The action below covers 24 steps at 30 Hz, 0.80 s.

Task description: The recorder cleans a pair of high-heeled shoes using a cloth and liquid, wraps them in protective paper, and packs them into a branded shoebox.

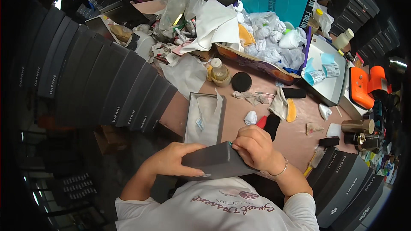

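Note:
A dark grey shoebox [214, 161] is tilted in front of my chest, above the near edge of the table. My left hand [173, 159] grips its left end, thumb along the near side and fingers on the far side. At its right end my right hand [253, 146] is closed, with bent fingers pressed at the corner. A small teal bit [230, 144] shows beside those fingertips; what they pinch is hidden. Just beyond lies an open grey box [186, 115] lined with white tissue paper [205, 113], with a small packet inside.
Grey shoeboxes [102, 81] stand in a long row on the left; more boxes [342, 184] are at the right. A carton of crumpled paper [274, 38], a glue jar [220, 73], a black round lid [241, 82], cloths [280, 105] and an orange tape dispenser [361, 87] sit beyond.

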Each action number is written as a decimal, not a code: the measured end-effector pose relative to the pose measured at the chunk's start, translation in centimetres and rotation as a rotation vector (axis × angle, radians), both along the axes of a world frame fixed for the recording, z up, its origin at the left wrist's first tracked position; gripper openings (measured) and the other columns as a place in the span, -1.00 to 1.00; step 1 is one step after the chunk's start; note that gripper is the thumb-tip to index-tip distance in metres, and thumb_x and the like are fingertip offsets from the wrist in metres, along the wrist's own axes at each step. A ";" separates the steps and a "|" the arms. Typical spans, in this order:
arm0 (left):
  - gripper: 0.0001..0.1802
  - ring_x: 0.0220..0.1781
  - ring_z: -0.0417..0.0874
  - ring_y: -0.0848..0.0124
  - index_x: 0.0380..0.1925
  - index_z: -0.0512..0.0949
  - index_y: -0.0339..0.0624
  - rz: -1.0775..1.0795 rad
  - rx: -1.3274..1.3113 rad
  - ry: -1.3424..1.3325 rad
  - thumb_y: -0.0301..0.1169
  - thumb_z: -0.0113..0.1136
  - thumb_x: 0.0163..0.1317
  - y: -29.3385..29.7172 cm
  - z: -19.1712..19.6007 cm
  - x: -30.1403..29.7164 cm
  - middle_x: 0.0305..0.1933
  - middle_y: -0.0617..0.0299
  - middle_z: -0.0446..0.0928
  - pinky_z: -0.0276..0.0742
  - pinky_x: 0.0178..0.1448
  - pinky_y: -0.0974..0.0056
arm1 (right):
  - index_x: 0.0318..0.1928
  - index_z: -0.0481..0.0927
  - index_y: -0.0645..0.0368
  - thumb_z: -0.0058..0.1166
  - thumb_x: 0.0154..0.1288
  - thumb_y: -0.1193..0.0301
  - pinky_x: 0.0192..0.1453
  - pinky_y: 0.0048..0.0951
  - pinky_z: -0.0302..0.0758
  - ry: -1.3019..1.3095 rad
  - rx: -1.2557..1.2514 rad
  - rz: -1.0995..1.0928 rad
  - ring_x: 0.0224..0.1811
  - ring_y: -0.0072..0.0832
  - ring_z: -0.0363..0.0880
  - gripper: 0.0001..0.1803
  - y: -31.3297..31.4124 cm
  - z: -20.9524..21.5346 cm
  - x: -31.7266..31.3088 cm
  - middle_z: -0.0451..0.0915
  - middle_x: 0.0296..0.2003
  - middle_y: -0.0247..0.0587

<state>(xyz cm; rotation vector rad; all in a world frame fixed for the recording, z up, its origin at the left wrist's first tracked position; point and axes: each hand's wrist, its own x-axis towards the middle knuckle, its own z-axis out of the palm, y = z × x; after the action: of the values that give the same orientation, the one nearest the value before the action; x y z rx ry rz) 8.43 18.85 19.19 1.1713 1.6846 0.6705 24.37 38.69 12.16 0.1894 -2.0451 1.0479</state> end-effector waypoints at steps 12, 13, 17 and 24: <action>-0.35 -0.16 0.66 0.43 0.05 0.52 -0.34 -0.264 -0.093 -0.293 -0.44 0.51 -0.12 -7.2 -10.2 -6.4 -0.14 0.09 0.65 0.55 -0.05 0.39 | -0.18 0.47 0.31 0.26 0.10 0.55 -0.29 -0.36 0.50 -0.045 -0.196 -0.010 -0.35 -0.27 0.51 -0.71 -11.6 -10.2 -0.9 0.45 -0.34 -0.10; -0.35 -0.17 0.66 0.44 0.05 0.52 -0.34 -0.277 -0.094 -0.297 -0.45 0.51 -0.12 -8.0 -10.7 -6.5 -0.15 0.10 0.65 0.54 -0.05 0.39 | -0.16 0.47 0.31 0.26 0.13 0.53 -0.26 -0.37 0.50 -0.088 -0.224 0.003 -0.34 -0.29 0.51 -0.71 -12.6 -10.2 -0.7 0.46 -0.33 -0.11; -0.38 -0.21 0.60 0.55 0.02 0.52 -0.34 -0.177 -0.076 -0.334 -0.42 0.51 -0.11 -11.7 -11.3 -6.6 -0.22 0.19 0.64 0.52 -0.10 0.42 | -0.02 0.47 0.28 0.33 0.15 0.40 -0.16 -0.48 0.48 -0.292 -0.534 -0.027 -0.28 -0.45 0.51 -0.57 -17.1 -7.3 0.2 0.51 -0.27 -0.18; -0.38 -0.21 0.64 0.51 0.06 0.51 -0.30 -0.307 0.134 -0.238 -0.40 0.48 -0.07 -15.7 -11.4 -5.6 -0.20 0.13 0.65 0.53 -0.08 0.40 | -0.23 0.62 0.26 0.24 0.15 0.57 -0.30 -0.47 0.45 -0.413 -0.320 -0.135 -0.39 -0.40 0.54 -0.84 -20.8 -3.7 0.7 0.55 -0.37 -0.18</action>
<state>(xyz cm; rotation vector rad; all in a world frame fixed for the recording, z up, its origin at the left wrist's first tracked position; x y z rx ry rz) 2.84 3.18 7.77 1.3531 1.2453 0.7054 25.05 17.87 8.42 -0.3522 -2.1698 1.3963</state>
